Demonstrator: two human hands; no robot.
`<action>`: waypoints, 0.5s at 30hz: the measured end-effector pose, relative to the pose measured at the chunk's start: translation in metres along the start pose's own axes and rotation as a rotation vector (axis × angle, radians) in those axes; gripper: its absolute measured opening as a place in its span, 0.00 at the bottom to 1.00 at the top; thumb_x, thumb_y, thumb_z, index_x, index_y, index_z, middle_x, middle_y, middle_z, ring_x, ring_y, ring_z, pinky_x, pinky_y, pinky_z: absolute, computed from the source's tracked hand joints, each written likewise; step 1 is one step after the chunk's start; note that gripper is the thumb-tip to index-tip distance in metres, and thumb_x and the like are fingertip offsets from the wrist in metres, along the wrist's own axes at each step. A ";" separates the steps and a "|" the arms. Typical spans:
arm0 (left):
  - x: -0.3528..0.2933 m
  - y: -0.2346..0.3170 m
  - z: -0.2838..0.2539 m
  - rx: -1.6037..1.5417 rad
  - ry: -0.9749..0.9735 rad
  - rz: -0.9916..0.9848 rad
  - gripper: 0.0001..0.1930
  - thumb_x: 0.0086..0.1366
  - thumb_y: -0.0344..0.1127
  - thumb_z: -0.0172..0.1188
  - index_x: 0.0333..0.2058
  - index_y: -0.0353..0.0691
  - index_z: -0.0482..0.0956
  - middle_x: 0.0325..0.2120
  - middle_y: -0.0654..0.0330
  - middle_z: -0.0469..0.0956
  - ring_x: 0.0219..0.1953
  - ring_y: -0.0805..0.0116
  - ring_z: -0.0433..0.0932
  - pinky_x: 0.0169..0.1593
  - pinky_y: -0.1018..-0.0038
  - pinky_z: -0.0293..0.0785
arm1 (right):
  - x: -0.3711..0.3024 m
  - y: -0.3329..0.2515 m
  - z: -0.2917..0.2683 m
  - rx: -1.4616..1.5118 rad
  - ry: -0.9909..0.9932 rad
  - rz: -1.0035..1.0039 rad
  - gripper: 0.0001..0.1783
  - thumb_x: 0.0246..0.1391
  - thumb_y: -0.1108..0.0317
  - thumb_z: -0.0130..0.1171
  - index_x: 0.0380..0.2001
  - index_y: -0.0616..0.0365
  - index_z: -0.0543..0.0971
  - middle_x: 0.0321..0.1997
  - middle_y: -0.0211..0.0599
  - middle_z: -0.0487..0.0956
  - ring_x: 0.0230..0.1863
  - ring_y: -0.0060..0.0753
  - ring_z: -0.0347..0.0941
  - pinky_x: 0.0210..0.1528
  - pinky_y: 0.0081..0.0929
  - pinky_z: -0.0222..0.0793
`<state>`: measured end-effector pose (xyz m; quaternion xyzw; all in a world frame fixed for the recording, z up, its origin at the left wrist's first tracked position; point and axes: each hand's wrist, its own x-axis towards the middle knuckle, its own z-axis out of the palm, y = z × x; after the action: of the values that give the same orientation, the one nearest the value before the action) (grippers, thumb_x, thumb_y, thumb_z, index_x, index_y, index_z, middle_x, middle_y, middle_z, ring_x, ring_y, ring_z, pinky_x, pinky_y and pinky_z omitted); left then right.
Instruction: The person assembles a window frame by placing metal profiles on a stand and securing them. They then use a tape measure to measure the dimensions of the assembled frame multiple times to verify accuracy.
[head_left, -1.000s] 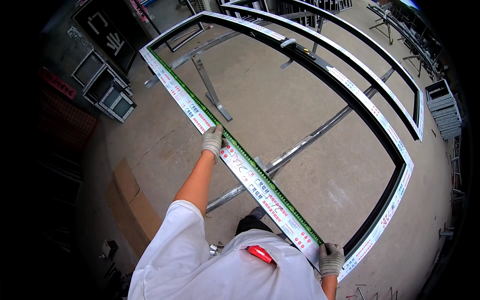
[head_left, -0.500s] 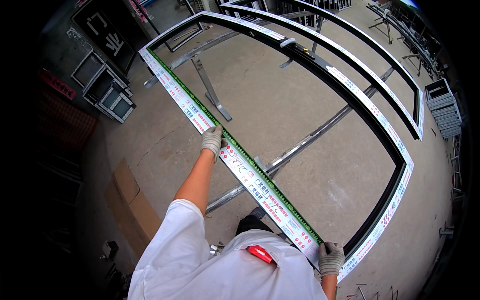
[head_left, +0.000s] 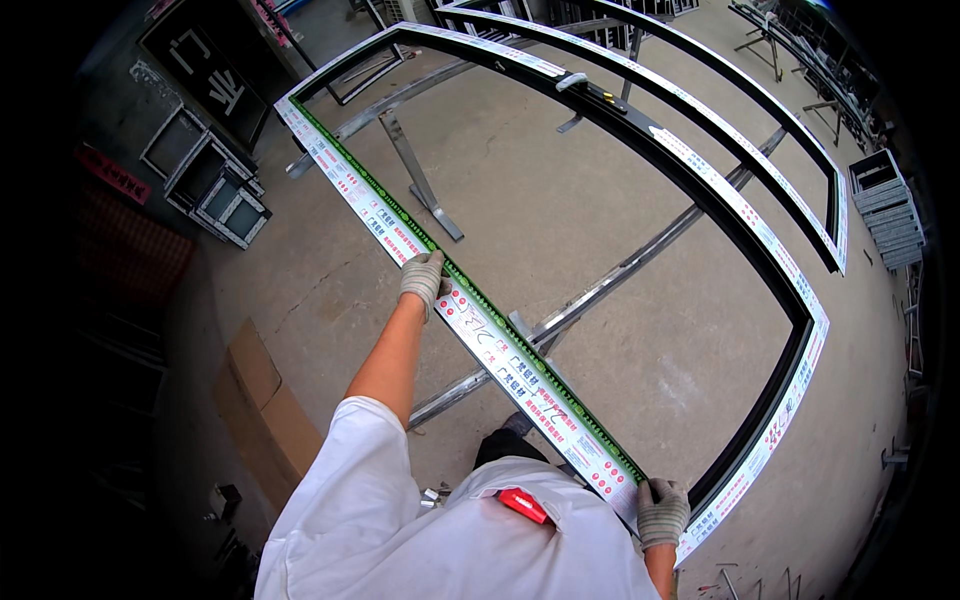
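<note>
A large aluminium frame [head_left: 715, 185], black with printed white protective film, lies flat across metal supports. Along the inner edge of its near rail runs a green tape measure blade [head_left: 492, 304], stretched nearly corner to corner. My left hand [head_left: 425, 278], in a striped knit glove, closes over the rail about midway, its fingertips at the blade. At the near right corner my right hand [head_left: 662, 513], gloved alike, is curled round the end of the blade against the frame. The palms of both hands are hidden. Dark handwritten marks show on the film between the hands.
A second film-covered frame [head_left: 800, 140] lies beyond the first. Steel support bars [head_left: 620, 272] cross underneath. Small frames [head_left: 215, 185] lean at the left wall, and flat cardboard [head_left: 262, 400] lies on the floor. Stacked profiles [head_left: 888, 215] stand at the right.
</note>
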<state>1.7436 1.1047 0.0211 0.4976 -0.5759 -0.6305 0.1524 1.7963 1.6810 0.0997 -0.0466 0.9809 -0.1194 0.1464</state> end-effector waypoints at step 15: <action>-0.003 0.008 -0.006 0.127 -0.029 -0.021 0.16 0.74 0.41 0.56 0.38 0.31 0.78 0.23 0.58 0.77 0.14 0.71 0.73 0.18 0.73 0.77 | 0.000 0.000 0.003 -0.039 -0.006 -0.015 0.12 0.54 0.55 0.67 0.37 0.50 0.88 0.42 0.43 0.84 0.46 0.50 0.79 0.51 0.45 0.74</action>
<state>1.7464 1.1016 0.0305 0.5033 -0.6115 -0.6013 0.1055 1.7974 1.6807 0.0964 -0.0570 0.9822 -0.1012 0.1478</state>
